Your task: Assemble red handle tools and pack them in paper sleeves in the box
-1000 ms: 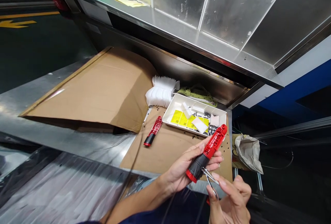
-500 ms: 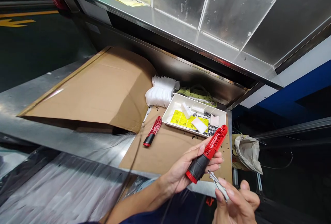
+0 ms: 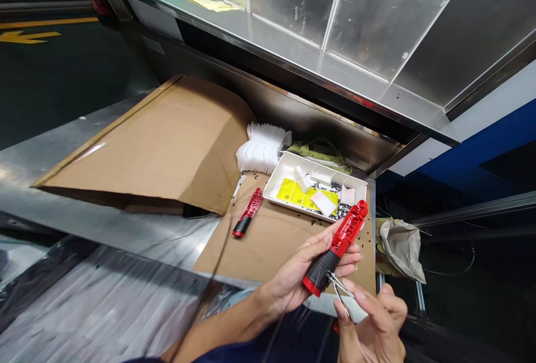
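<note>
Here we are at the metal table (image 3: 25,167), broad and bare at its near left edge. On the left, the folded cardboard (image 3: 159,139) bulges upward; to its right we see a flat brown mat (image 3: 259,251). At the mat's far side sits the white tray (image 3: 288,208). And now the hands! Our left hand (image 3: 293,273) is wrapped around something; our right hand (image 3: 372,318), nearest us on the right, pinches with thumb and fingers. Just left of the tray, a stack of white sheets (image 3: 262,148) fans out. In our left grip, tilted over the mat's near right part, is the red-and-black handle (image 3: 320,270). A second handle (image 3: 249,212) lies farther left. Pinched in our right hand: a small metal tool (image 3: 338,283), tip at the black end, and we can't tell whether it touches. Inside the tray, white blocks (image 3: 323,203); by its near edge, tiny black bits (image 3: 316,223).
</note>
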`<state>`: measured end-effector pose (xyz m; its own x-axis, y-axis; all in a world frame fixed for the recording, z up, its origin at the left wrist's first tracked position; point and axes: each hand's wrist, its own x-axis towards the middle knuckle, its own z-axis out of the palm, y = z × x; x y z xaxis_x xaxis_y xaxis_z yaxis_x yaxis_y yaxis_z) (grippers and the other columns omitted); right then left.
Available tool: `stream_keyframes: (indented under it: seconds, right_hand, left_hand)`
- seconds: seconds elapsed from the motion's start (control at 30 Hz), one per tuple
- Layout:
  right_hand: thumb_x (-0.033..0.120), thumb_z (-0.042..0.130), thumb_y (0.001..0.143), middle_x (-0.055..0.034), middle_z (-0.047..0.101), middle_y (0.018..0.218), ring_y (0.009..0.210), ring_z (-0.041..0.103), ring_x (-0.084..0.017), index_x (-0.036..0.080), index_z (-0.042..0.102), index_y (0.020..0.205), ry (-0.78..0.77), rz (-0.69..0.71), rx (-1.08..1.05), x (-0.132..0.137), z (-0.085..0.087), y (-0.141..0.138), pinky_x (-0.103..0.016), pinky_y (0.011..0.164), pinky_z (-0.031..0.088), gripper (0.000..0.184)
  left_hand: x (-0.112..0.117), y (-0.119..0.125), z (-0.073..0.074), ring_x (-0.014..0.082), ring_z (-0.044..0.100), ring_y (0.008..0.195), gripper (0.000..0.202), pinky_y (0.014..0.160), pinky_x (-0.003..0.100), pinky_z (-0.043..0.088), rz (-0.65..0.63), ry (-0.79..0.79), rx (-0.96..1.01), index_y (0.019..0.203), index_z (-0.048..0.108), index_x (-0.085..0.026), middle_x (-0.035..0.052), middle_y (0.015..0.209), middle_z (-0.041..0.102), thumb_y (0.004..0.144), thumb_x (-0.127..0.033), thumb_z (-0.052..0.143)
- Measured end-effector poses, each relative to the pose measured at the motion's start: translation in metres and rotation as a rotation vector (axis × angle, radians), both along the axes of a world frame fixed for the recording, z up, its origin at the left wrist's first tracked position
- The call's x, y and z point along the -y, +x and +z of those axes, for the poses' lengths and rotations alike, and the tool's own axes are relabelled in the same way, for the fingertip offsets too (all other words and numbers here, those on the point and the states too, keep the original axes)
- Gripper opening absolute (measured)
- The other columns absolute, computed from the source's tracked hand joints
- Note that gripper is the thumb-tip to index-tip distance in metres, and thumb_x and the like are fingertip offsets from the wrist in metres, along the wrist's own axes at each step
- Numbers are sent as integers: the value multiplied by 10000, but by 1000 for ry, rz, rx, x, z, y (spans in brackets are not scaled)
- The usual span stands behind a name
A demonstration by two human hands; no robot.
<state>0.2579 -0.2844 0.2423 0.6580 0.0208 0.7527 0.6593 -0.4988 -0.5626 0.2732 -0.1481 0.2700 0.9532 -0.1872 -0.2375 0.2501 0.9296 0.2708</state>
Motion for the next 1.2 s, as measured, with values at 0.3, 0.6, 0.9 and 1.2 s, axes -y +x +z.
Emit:
stream_keyframes:
  seconds: [0.3,0.6,0.9,1.2]
  right_hand:
    - [258,773,873,-11,763,713,716,537,-189,234,662,879,-14,34,81,13,-3,7,-463,994,429,113]
    - [296,772,872,-22,760,749,741,511,-210,234,667,937,14,19,16,5,-2,4,-517,1012,422,139]
    - [265,764,880,-20,771,757,728,488,-207,235,674,913,-14,49,13,-3,5,2,-447,984,403,100]
    - [220,756,873,-26,759,717,772,501,-236,254,645,966,-6,51,39,15,-4,4,-516,1029,395,149]
  left_hand:
    - [1,0,-1,214,748,987,617,899,301,560,11,9,17,1487,481,-80,167,1067,779,931,-265,675]
    - [-1,2,-5,223,758,974,490,906,332,564,8,-63,-19,1450,500,-76,163,1073,775,1000,-264,553]
    - [1,1,-2,223,759,963,539,889,329,571,17,-43,-45,1482,474,-88,161,1065,779,978,-239,587]
    - [0,0,-1,205,765,958,384,872,294,594,32,-7,34,1338,630,-105,156,1028,789,978,-228,582]
